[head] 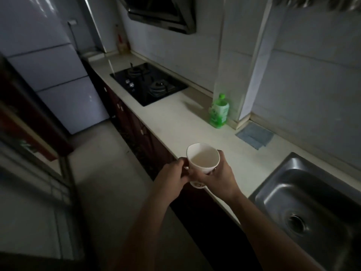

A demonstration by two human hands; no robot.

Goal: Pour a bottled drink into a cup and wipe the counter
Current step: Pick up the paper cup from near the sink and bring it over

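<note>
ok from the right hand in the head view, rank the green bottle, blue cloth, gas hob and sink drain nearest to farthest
From the right hand, which holds the paper cup:
1. Blue cloth, up and right, by the wall.
2. Green bottle, straight ahead by the pillar; close to the cloth's distance.
3. Sink drain, lower right.
4. Gas hob, far left.

both hands [172,178] [218,177] hold a white cup [202,163] over the counter [175,122] edge, green bottle [219,111] beyond

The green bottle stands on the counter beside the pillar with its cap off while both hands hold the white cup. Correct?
Not quite. In the head view the green bottle has its cap on. The rest holds: left hand and right hand hold the white cup.
</note>
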